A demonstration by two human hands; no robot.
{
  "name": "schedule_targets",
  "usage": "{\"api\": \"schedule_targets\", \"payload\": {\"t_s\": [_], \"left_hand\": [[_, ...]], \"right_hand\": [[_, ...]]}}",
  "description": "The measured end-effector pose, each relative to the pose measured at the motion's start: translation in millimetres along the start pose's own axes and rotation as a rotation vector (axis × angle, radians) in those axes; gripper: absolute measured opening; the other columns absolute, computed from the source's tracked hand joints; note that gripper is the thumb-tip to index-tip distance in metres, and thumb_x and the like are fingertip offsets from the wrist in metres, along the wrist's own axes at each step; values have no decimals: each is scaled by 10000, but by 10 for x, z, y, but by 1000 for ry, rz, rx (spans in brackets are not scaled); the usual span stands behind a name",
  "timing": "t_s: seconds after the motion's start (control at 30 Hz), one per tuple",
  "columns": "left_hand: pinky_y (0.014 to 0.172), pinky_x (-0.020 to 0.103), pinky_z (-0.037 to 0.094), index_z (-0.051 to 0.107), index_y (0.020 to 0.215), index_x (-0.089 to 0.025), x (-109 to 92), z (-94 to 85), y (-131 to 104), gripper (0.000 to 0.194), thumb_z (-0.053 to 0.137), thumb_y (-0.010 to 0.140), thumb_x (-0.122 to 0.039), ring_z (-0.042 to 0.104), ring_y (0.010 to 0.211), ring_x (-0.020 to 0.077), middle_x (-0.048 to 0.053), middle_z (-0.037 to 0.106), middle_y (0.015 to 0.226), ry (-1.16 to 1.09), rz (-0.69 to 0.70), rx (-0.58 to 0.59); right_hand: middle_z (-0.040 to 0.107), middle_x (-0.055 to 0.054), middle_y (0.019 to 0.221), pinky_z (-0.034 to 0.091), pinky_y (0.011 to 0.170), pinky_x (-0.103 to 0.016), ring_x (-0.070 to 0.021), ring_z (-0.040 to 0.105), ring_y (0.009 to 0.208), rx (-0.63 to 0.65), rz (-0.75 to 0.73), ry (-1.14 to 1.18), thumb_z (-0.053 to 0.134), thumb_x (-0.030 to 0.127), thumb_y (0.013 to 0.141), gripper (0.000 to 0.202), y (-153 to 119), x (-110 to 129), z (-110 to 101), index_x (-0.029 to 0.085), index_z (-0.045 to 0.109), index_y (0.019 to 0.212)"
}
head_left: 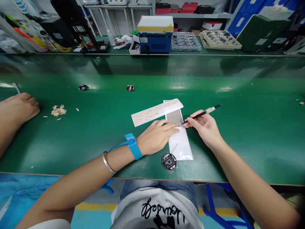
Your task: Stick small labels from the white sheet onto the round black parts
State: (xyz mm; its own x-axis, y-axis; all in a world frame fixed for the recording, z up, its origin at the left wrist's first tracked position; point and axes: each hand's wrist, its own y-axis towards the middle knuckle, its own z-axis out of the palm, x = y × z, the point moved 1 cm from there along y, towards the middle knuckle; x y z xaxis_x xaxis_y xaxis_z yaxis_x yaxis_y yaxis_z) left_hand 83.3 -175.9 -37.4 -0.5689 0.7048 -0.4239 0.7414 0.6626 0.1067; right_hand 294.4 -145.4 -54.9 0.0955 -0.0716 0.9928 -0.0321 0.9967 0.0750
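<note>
My left hand [157, 135] lies with spread fingers on a white sheet [181, 144], its fingertips pressing near a grey patch [174, 117]. In my right hand [205, 127] is a thin black pen-like tool [200, 115], its tip touching the sheet beside my left fingertips. A white strip with rows of small orange marks [152, 113] lies across the sheet's upper end. Below the sheet's lower left corner sits a round black part [169, 161] with a thin wire sticking up. A blue wrist strap [134, 147] goes round my left wrist.
Two small round parts [83, 87] [130, 88] lie farther back on the green table [95, 143]. A pile of pale scraps [58, 110] is at the left, beside another person's hand [26, 106]. Along the back stand a blue box [156, 43] and parts trays [186, 41].
</note>
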Motion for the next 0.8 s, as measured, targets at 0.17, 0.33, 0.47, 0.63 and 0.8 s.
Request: {"api": "schedule_targets", "payload": {"t_s": [0.17, 0.33, 0.47, 0.63, 0.8], "left_hand": [[1038, 424, 389, 542, 1315, -206, -45, -160, -74, 385, 354, 984, -152, 466, 1238, 249, 67, 540, 1391, -42, 18, -45], [823, 447, 463, 532, 1258, -165, -506, -103, -327, 475, 584, 881, -450, 569, 966, 295, 111, 621, 1088, 38, -259, -130], [781, 424, 462, 458, 1330, -178, -776, 26, -520, 615, 619, 850, -527, 564, 956, 294, 106, 617, 1111, 71, -388, -140], [904, 437, 429, 522, 1270, -172, -196, -640, -527, 364, 373, 977, -328, 560, 1037, 275, 101, 626, 1172, 239, -443, -336], [951, 465, 420, 597, 1202, -184, 1071, -1233, -314, 383, 473, 843, -232, 542, 1079, 318, 117, 604, 1101, 411, -698, -330]], "right_hand": [[713, 13, 661, 620, 588, -280, -152, 718, 573, -49, -21, 16, 867, 418, 628, 405, -13, 57, -11, 198, 570, 793], [718, 8, 706, 631, 649, -283, -149, 733, 622, -74, -28, 42, 863, 399, 637, 395, -58, 146, -10, 193, 590, 835], [715, 10, 697, 636, 646, -281, -155, 734, 623, -79, -41, 39, 872, 392, 628, 380, -95, 210, -1, 196, 607, 818], [729, 2, 706, 635, 628, -270, -156, 727, 604, -136, -68, 23, 886, 405, 610, 375, -121, 242, 17, 206, 621, 786], [728, 0, 711, 637, 631, -257, -147, 722, 600, -146, -71, 33, 885, 392, 620, 361, -127, 257, 37, 204, 626, 785]]}}
